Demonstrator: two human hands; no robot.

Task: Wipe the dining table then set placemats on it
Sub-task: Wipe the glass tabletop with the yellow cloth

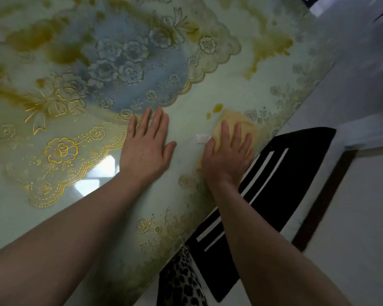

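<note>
Table (230, 89), glossy and pale green with yellow blotches, fills most of the view. Across its far part lies a clear placemat (111, 69) with gold and grey roses and a scalloped edge. Beside the table's near right edge stands a black chair (281, 180). The left hand (145, 146) lies flat on the table, fingers straight, fingertips touching the placemat's edge. The right hand (227, 155) presses a yellow cloth (234, 122) near the table's right edge, fingers spread straight.

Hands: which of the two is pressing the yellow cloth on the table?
The right hand, near the table's edge, presses flat on the yellow cloth. The left hand rests on the bare table with nothing beneath it.
</note>
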